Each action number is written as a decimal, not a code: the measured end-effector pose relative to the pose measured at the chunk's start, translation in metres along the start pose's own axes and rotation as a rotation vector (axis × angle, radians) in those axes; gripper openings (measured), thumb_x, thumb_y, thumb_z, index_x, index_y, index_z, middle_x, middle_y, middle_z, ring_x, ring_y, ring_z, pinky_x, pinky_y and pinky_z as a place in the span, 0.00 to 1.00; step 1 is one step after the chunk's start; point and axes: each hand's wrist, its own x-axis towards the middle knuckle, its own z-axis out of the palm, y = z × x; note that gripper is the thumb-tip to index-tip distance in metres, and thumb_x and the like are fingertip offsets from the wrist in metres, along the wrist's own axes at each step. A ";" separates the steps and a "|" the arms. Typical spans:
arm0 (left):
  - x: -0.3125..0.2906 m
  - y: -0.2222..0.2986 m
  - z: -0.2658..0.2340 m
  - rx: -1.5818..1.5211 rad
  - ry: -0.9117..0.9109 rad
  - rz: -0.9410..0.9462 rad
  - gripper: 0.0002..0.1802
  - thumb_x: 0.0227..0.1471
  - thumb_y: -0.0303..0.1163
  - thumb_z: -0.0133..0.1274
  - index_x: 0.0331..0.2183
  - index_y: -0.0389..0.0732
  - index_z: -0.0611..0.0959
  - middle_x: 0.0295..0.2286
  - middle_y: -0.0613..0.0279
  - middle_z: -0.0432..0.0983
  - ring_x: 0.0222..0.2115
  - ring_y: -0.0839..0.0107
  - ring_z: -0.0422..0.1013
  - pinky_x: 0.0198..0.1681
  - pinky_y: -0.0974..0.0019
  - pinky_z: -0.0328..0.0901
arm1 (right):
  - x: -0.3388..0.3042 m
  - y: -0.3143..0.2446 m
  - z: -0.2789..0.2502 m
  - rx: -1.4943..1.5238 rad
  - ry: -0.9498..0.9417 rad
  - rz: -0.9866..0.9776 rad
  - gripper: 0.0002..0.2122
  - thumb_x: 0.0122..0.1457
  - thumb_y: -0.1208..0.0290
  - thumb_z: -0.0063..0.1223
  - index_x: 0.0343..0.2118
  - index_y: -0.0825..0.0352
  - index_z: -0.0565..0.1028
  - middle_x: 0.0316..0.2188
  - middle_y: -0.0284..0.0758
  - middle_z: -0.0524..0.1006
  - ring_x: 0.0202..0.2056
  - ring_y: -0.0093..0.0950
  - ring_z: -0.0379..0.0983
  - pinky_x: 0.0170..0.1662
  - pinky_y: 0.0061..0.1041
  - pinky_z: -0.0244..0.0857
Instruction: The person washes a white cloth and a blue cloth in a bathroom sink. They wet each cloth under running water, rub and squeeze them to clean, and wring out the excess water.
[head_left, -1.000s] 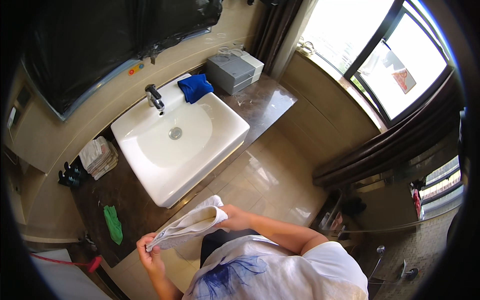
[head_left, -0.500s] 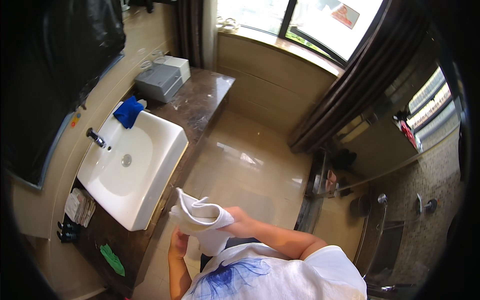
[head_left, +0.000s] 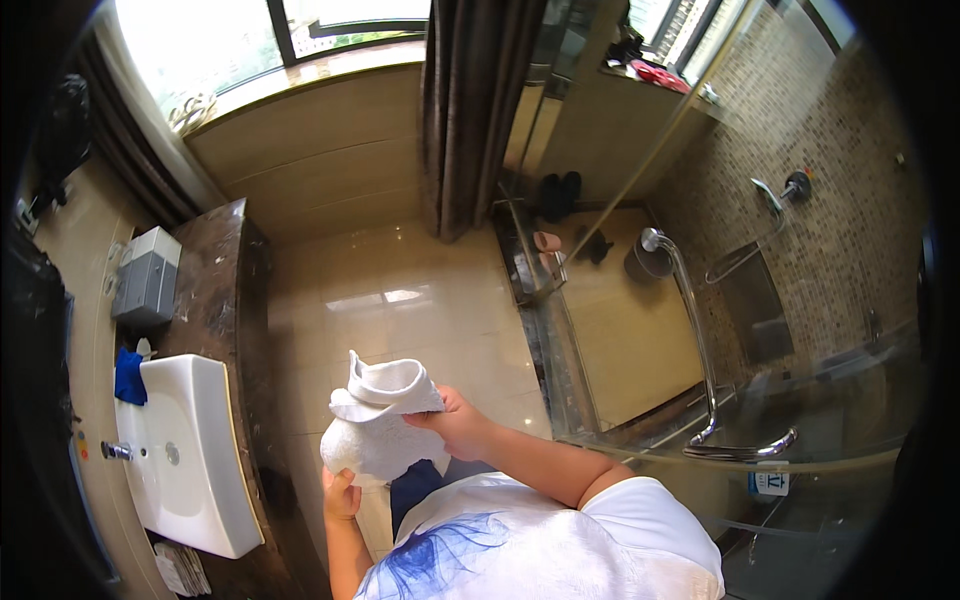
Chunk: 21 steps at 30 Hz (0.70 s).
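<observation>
I saw that the person had turned away from the sink (head_left: 200, 460), which now lay at the lower left of the frame, so the white towel (head_left: 375, 445) was handled above the floor (head_left: 345, 260), in the lower middle. The right hand (head_left: 458, 425) gripped its right edge narrowly; the left hand (head_left: 342, 494) pinched its lower left edge.

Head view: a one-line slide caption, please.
Left hand and right hand hold a white towel, a white sink off to the left.
</observation>
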 end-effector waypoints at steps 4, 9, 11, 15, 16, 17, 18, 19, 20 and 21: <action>0.037 -0.030 0.016 0.047 -0.176 -0.079 0.44 0.36 0.45 0.61 0.52 0.37 0.62 0.47 0.60 0.64 0.48 0.65 0.62 0.50 0.62 0.57 | -0.028 -0.010 -0.025 0.141 -0.011 -0.008 0.13 0.52 0.78 0.51 0.42 0.62 0.71 0.38 0.28 0.73 0.42 0.21 0.68 0.45 0.24 0.61; 0.071 -0.046 0.056 0.122 -0.354 -0.181 0.38 0.41 0.42 0.58 0.52 0.38 0.63 0.48 0.60 0.64 0.48 0.66 0.61 0.51 0.62 0.56 | -0.061 -0.018 -0.040 0.224 0.045 -0.061 0.16 0.51 0.77 0.52 0.44 0.62 0.69 0.41 0.29 0.72 0.44 0.25 0.68 0.46 0.28 0.62; 0.080 -0.050 0.077 0.168 -0.473 -0.154 0.36 0.42 0.38 0.57 0.51 0.37 0.64 0.48 0.60 0.64 0.48 0.66 0.62 0.51 0.62 0.57 | -0.079 -0.023 -0.047 0.246 0.089 -0.135 0.17 0.51 0.77 0.52 0.45 0.62 0.69 0.42 0.30 0.71 0.44 0.26 0.68 0.47 0.29 0.62; 0.083 -0.040 0.124 0.215 -0.590 -0.291 0.38 0.29 0.25 0.57 0.49 0.34 0.67 0.46 0.57 0.67 0.45 0.67 0.65 0.44 0.64 0.63 | -0.121 -0.022 -0.061 0.299 0.253 -0.338 0.20 0.51 0.75 0.50 0.49 0.64 0.65 0.44 0.34 0.70 0.46 0.30 0.67 0.48 0.32 0.61; 0.088 -0.043 0.127 0.240 -0.652 -0.320 0.40 0.26 0.23 0.57 0.48 0.33 0.67 0.45 0.57 0.67 0.44 0.67 0.65 0.43 0.65 0.64 | -0.130 -0.018 -0.065 0.312 0.279 -0.408 0.20 0.51 0.74 0.51 0.50 0.64 0.64 0.44 0.34 0.70 0.45 0.30 0.67 0.48 0.32 0.61; 0.093 -0.046 0.132 0.264 -0.713 -0.348 0.41 0.22 0.22 0.57 0.48 0.33 0.68 0.44 0.57 0.68 0.44 0.68 0.66 0.41 0.65 0.65 | -0.138 -0.014 -0.064 0.323 0.305 -0.478 0.21 0.51 0.73 0.51 0.50 0.65 0.64 0.44 0.35 0.70 0.45 0.30 0.67 0.48 0.32 0.61; 0.094 -0.051 0.139 0.216 -0.731 -0.407 0.41 0.22 0.23 0.61 0.47 0.33 0.69 0.40 0.59 0.71 0.40 0.69 0.68 0.41 0.66 0.64 | -0.148 -0.010 -0.060 0.330 0.362 -0.602 0.17 0.51 0.72 0.52 0.45 0.66 0.69 0.40 0.32 0.73 0.43 0.27 0.69 0.45 0.29 0.63; 0.093 -0.053 0.149 0.241 -0.745 -0.402 0.40 0.23 0.24 0.62 0.46 0.34 0.69 0.39 0.60 0.71 0.38 0.69 0.68 0.41 0.65 0.64 | -0.157 -0.007 -0.059 0.293 0.473 -0.662 0.17 0.51 0.72 0.51 0.45 0.67 0.69 0.40 0.32 0.73 0.42 0.27 0.69 0.45 0.28 0.63; 0.090 -0.053 0.159 0.266 -0.759 -0.396 0.39 0.25 0.25 0.63 0.45 0.34 0.69 0.37 0.60 0.71 0.37 0.69 0.69 0.41 0.65 0.64 | -0.168 -0.002 -0.059 0.255 0.583 -0.718 0.16 0.51 0.73 0.51 0.45 0.68 0.69 0.40 0.33 0.73 0.42 0.27 0.70 0.45 0.27 0.63; 0.086 -0.054 0.169 0.289 -0.769 -0.394 0.38 0.26 0.26 0.64 0.45 0.34 0.69 0.36 0.61 0.71 0.35 0.69 0.69 0.40 0.65 0.64 | -0.179 0.004 -0.061 0.219 0.699 -0.770 0.16 0.51 0.73 0.51 0.45 0.69 0.69 0.40 0.34 0.74 0.42 0.26 0.70 0.45 0.27 0.62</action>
